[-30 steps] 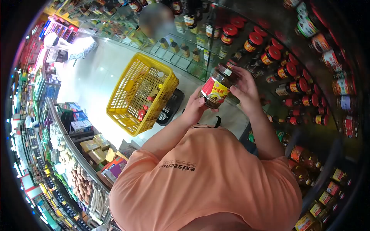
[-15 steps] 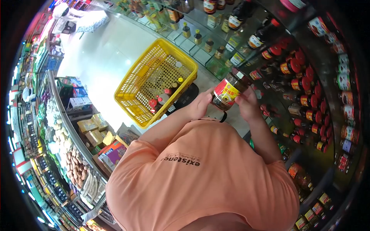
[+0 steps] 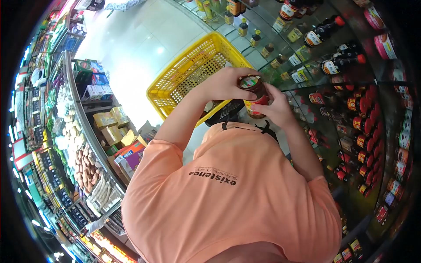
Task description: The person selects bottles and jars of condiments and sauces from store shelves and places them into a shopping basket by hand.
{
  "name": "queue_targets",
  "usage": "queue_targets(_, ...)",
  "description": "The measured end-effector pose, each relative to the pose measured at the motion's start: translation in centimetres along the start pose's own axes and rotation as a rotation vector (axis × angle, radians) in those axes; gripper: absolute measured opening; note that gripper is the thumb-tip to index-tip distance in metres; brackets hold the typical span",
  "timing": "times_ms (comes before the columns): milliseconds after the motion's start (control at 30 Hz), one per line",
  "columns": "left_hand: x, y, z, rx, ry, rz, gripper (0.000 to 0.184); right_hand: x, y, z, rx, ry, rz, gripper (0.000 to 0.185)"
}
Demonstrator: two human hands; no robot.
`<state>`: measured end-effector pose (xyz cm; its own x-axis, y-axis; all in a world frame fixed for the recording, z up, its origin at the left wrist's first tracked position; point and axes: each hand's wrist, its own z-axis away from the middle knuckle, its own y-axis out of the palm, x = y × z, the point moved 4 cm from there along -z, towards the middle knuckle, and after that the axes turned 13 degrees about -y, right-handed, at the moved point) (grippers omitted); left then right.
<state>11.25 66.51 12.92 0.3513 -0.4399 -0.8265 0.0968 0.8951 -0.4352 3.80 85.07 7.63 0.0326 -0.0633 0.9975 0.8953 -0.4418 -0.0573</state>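
A glass jar with a red and yellow label and a dark lid is held in front of my chest, its lid end facing up toward me. My left hand is closed over the lid end, fingers curled around it. Around the lower side of the jar my right hand is wrapped, thumb pressed on the label. Just beyond my left forearm is a yellow plastic basket with perforated walls; my arm and hand hide much of its inside.
On the right, shelves hold several dark sauce bottles and rows of red-lidded jars. Small bottles line a glass shelf ahead. To the left are cardboard boxes and a produce stand. Pale floor tiles lie beyond.
The jar has turned from slanting with its label showing to lid end up. My left hand has moved from its lower side onto the lid. The view has shifted slightly.
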Motion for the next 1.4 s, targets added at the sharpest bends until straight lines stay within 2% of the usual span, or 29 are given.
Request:
queue_targets(33,0.8,-0.4,0.1,-0.004,-0.008,0.005,0.07,0.6,0.7,-0.7,0.009,0.004,-0.004,0.076)
queue_targets(100,3.0,-1.8,0.6,-0.03,-0.096,0.084,0.066,1.4,1.7,-2.1,0.019,-0.065,0.244,0.077)
queue_targets(167,5.4,-3.3,1.8,-0.095,-0.133,0.077,0.066,-1.0,1.7,-2.5,-0.022,-0.122,0.305,0.072)
queue_targets(233,10.3,-4.8,2.3,-0.306,-0.263,0.041,0.073,-2.2,0.1,-2.6,-0.052,-0.218,0.576,0.059)
queue_targets(267,12.5,-5.1,2.5,-0.303,-0.267,0.045,0.073,-3.4,-1.1,-2.1,-0.036,-0.144,0.55,0.051)
queue_targets(333,18.4,-6.2,3.1,-0.486,-0.511,0.018,0.08,-9.7,-4.4,0.0,-0.075,0.138,0.402,0.047)
queue_targets(367,21.4,-6.0,2.9,-0.482,-0.513,0.021,0.08,-12.8,-6.1,1.8,-0.094,0.202,0.445,0.045)
queue_targets(433,27.2,-5.7,2.6,-0.696,-0.606,-0.216,0.083,-18.3,-9.2,6.0,-0.101,0.353,0.529,0.043)
queue_targets(533,34.9,-3.5,1.6,-0.643,-0.761,-0.228,0.081,-23.0,-11.3,13.4,-0.125,0.519,0.659,0.038)
queue_targets(567,37.7,-2.4,1.2,-0.617,-0.839,-0.219,0.081,-26.9,-12.5,17.2,-0.148,0.529,0.589,0.038)
queue_targets(600,39.7,-1.2,0.8,-0.599,-0.833,-0.218,0.081,-30.4,-13.3,21.1,-0.173,0.541,0.52,0.039)
queue_targets(667,43.8,1.3,0.2,-0.593,-0.959,-0.126,0.083,-31.5,-12.8,26.8,-0.272,0.627,0.37,0.035)
queue_targets(700,46.4,2.7,-0.5,-0.578,-0.952,-0.125,0.083,-32.6,-13.1,29.8,-0.284,0.638,0.372,0.035)
queue_targets(767,51.0,5.2,-0.9,-0.588,-1.019,-0.065,0.086,-34.3,-13.2,35.7,-0.213,0.804,0.499,0.029)
queue_targets(800,50.3,5.6,-1.0,-0.553,-1.084,-0.012,0.088,-32.4,-12.5,35.7,-0.225,0.823,0.496,0.029)
queue_targets(867,49.8,6.1,-1.7,-0.48,-1.114,0.032,0.087,-28.8,-11.4,36.6,-0.374,1.099,0.201,0.024)
queue_targets(900,51.0,6.6,-2.1,-0.43,-1.149,0.079,0.087,-28.4,-11.1,37.1,-0.387,1.115,0.198,0.024)
queue_targets(933,54.1,7.8,-2.8,-0.406,-1.092,0.143,0.087,-27.9,-11.1,37.3,-0.395,1.095,0.22,0.025)
queue_targets(1033,52.8,8.0,-3.8,-0.373,-1.188,-0.018,0.087,-24.7,-10.0,35.6,-0.429,1.038,0.239,0.027)
queue_targets(1100,54.8,8.8,-4.3,-0.332,-1.143,0.009,0.091,-23.0,-9.2,33.1,-0.457,1.0,0.234,0.028)
queue_targets(1167,55.8,9.4,-4.8,-0.312,-1.195,-0.038,0.094,-22.6,-9.0,31.4,-0.354,0.929,0.349,0.036)
queue_targets(1200,56.1,9.8,-5.0,-0.31,-1.246,-0.034,0.098,-22.0,-8.5,30.6,-0.364,0.944,0.347,0.036)
queue_targets(1267,56.2,10.1,-5.4,-0.303,-1.266,-0.039,0.098,-20.7,-7.6,28.3,-0.348,0.827,0.328,0.038)
queue_targets(1400,57.1,10.3,-6.0,-0.267,-1.314,-0.02,0.099,-18.7,-6.8,26.8,-0.331,0.884,0.334,0.039)
